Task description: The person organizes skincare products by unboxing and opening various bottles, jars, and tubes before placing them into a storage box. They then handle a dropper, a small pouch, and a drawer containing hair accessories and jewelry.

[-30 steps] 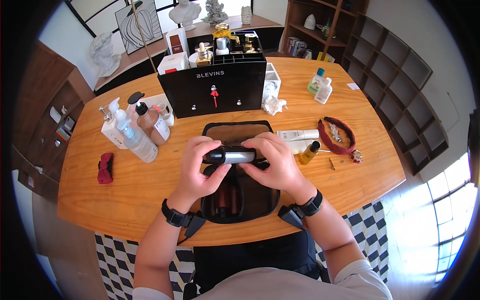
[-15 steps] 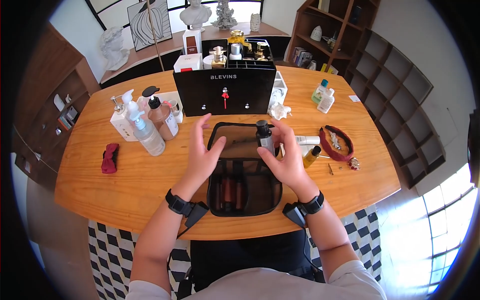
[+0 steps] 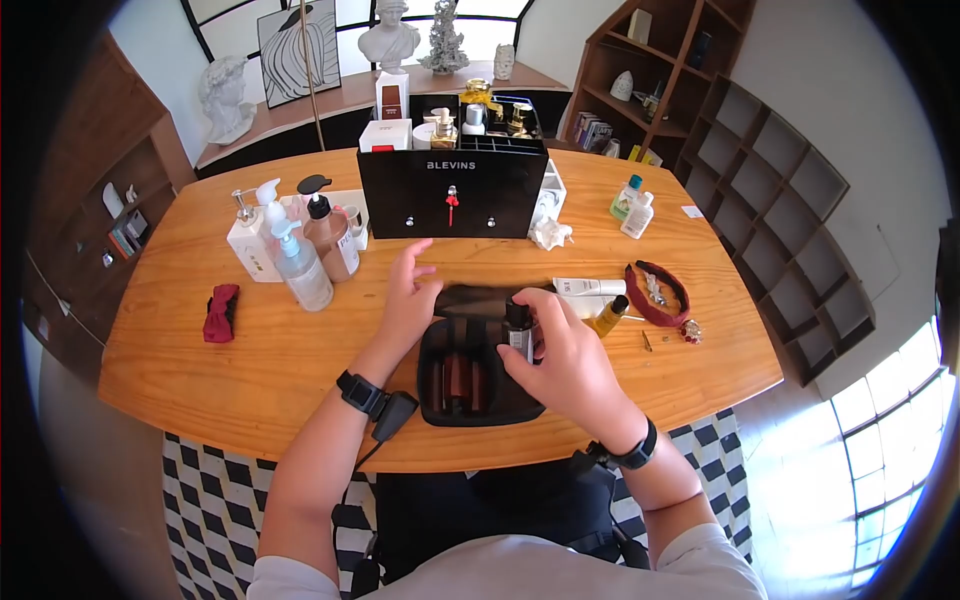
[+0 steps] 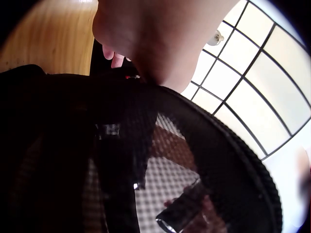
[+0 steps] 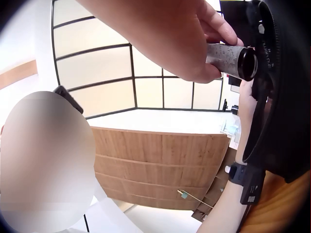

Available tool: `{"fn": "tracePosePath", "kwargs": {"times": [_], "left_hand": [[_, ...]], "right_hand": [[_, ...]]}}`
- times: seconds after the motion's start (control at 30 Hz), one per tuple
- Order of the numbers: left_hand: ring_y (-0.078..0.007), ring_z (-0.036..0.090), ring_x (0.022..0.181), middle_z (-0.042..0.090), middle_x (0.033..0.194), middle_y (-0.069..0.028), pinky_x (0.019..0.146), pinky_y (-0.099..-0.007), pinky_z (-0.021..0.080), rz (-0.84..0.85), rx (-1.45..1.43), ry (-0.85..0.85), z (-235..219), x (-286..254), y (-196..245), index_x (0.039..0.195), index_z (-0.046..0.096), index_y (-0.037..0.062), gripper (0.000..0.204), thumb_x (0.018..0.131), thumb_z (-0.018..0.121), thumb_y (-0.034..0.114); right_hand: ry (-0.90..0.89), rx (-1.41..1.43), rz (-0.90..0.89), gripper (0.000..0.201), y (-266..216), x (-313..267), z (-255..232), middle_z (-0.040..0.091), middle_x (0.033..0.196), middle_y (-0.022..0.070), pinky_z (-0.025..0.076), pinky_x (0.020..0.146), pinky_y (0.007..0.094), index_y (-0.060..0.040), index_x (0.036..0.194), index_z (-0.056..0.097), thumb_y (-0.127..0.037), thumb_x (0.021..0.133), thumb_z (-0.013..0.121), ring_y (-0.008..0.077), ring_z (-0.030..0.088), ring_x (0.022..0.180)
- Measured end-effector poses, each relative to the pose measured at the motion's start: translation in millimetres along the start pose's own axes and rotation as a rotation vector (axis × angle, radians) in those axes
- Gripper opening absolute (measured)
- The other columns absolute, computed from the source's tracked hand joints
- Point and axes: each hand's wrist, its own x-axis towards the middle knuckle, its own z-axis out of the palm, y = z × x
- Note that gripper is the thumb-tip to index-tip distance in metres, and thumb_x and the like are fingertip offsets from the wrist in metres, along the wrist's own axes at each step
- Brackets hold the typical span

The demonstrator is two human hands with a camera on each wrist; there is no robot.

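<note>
On the bench (image 3: 150, 350), your black bag (image 3: 432, 402) sits open!
Left hand (image 3: 403, 305) open beside its lid; right hand (image 3: 575, 372) grips the dark bottle (image 3: 518, 338) between thumb and fingers, at the bag's right side.

On the wooden tabletop (image 3: 270, 385) there stands a black box (image 3: 400, 195) with the word BLEVINS. To the left of it are pump bottles (image 3: 302, 275), and nearer lies a dark red bow (image 3: 221, 313). At right lies a red headband (image 3: 682, 300). White busts (image 3: 390, 42) stand behind; below is a checkered rug (image 3: 210, 520).
</note>
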Motion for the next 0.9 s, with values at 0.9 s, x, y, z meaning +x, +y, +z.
{"fn": "tracePosePath", "kwargs": {"times": [0.9], "left_hand": [[-0.0239, 0.056, 0.112, 0.058, 0.126, -0.0126, 0.094, -0.0357, 0.046, -0.048, 0.068, -0.022, 1.9, 3.4, -19.2, 0.131, 0.051, 0.0061, 0.058, 0.074, 0.051, -0.006]], "right_hand": [[0.274, -0.353, 0.341, 0.038, 133.1, -30.1, -56.3, 0.067, 0.093, 0.0131, 0.053, 0.075, 0.0397, -0.0007, 0.115, 0.063, -0.015, 0.082, 0.075, 0.029, 0.066, 0.086]]}}
